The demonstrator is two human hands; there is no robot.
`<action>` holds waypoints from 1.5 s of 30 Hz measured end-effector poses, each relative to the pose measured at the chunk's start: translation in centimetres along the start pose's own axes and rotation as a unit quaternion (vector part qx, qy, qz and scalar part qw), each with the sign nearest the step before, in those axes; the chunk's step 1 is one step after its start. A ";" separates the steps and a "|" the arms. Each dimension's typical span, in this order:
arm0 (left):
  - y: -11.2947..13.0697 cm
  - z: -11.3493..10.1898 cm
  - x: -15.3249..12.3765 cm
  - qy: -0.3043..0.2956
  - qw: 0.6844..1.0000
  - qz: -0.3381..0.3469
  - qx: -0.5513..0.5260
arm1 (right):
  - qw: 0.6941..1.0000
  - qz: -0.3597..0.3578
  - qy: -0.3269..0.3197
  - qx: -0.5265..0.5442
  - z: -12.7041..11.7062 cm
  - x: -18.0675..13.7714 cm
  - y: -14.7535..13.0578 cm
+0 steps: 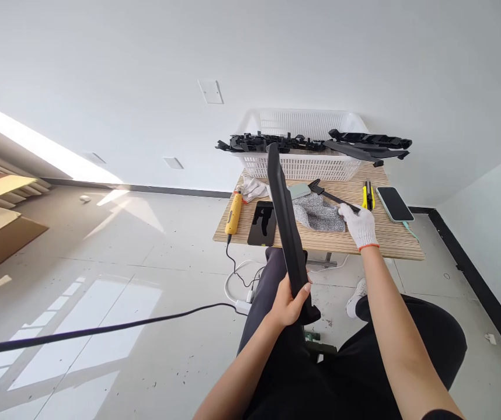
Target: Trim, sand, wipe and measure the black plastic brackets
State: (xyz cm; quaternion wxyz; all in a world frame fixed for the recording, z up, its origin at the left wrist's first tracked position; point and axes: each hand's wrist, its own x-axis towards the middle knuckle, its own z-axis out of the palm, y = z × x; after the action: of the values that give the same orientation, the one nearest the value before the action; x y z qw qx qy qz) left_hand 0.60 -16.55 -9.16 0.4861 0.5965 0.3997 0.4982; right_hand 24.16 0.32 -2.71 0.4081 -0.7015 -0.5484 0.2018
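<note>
My left hand (292, 300), bare, is closed around the lower end of a long black plastic trim piece (288, 221). The piece stands tilted upward over my lap, its far end in front of the basket. My right hand (359, 224), in a white knit glove with an orange cuff, grips the handle end of a slim black tool that looks like a caliper (330, 196). Its jawed end lies over a grey speckled cloth (320, 214) on the small wooden table (347, 248). A pale green-grey flat block (299, 191) sits beside the cloth.
A white basket (303, 169) full of black plastic parts (272, 142) stands against the wall. On the table are a yellow corded tool (233, 213), white glove (253, 189), dark flat device (261, 224), yellow-black cutter (368, 195) and phone (394, 204). A black cable (145, 322) crosses at left.
</note>
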 end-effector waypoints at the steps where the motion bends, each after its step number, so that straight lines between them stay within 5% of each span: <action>1: 0.1 0.0 0.0 0.000 1.000 0.003 -0.001 | 1.000 0.005 0.010 0.007 0.0 0.1 0.0; 8: 0.3 0.0 -0.1 0.007 1.000 -0.008 -0.009 | 0.990 0.040 0.060 0.118 0.9 1.1 0.5; 14: 0.4 -0.1 0.0 0.004 1.000 -0.016 -0.013 | 0.954 0.070 0.090 0.278 0.8 0.2 -0.4; 21: 0.4 -0.1 0.1 0.009 1.000 0.000 -0.016 | 0.951 0.007 0.067 0.303 1.6 -2.7 -3.2; 31: -0.1 -0.3 -0.1 0.029 0.999 0.006 -0.032 | 0.965 -0.258 0.025 0.029 6.8 -5.9 -8.1; 40: 0.0 -0.8 -0.1 0.031 0.998 0.045 -0.036 | 0.931 -0.249 -0.015 -0.267 10.7 -4.9 -10.5; 45: 0.1 -0.8 0.2 0.038 0.997 0.048 -0.037 | 0.914 -0.242 -0.060 -0.320 11.1 -4.1 -11.9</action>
State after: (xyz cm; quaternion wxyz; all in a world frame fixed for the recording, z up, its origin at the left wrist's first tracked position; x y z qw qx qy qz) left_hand -0.14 -16.27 -9.05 0.4672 0.5774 0.3702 0.5579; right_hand 7.52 1.19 -0.45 0.1645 -0.6266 -0.7603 -0.0474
